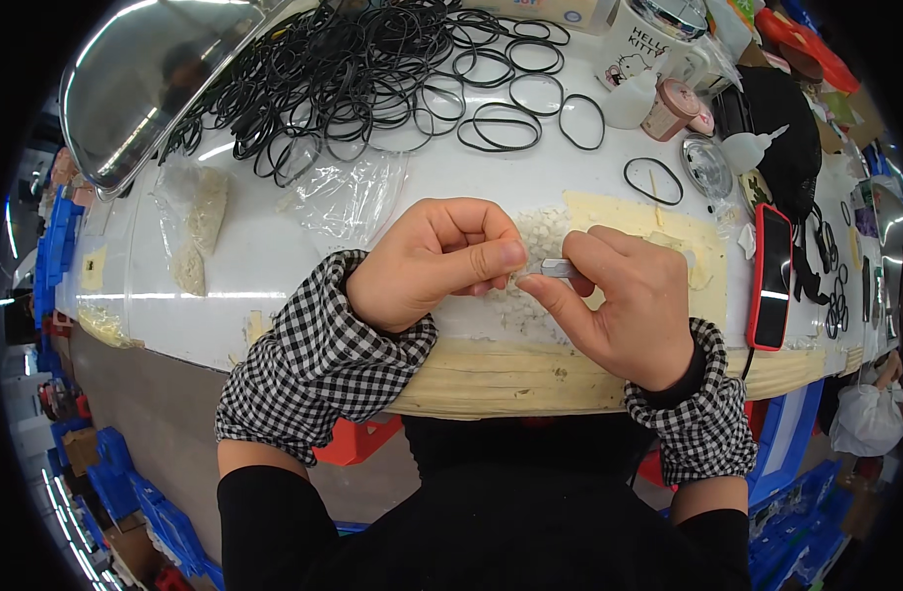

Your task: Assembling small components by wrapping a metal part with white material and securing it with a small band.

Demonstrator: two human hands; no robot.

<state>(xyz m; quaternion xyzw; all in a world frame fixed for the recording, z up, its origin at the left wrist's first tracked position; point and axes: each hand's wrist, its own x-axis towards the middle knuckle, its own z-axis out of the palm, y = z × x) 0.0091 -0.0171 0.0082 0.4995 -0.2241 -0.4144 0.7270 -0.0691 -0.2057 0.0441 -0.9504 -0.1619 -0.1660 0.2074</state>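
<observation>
Close together over the table's near edge, both my hands have their fingers pinched. My right hand [624, 300] grips a short flat silver-grey tool [558, 268], its end pointing toward the left fingertips; its exact kind does not show. Thumb and forefinger of my left hand [441, 258] are pressed together, and whatever they hold is too small to make out. Behind and beneath the fingertips lies a scatter of small whitish pieces [542, 234], partly hidden by my hands. Black-and-white checked sleeves cover both forearms.
Many black rubber loops [343, 74] are heaped at the back. Clear plastic bags [348, 197] lie before them, with a bag of pale pieces [207, 212] to the left. A metal bowl-like cover [146, 89] stands far left. At right are a red-cased phone [770, 276] and a white mug [636, 49].
</observation>
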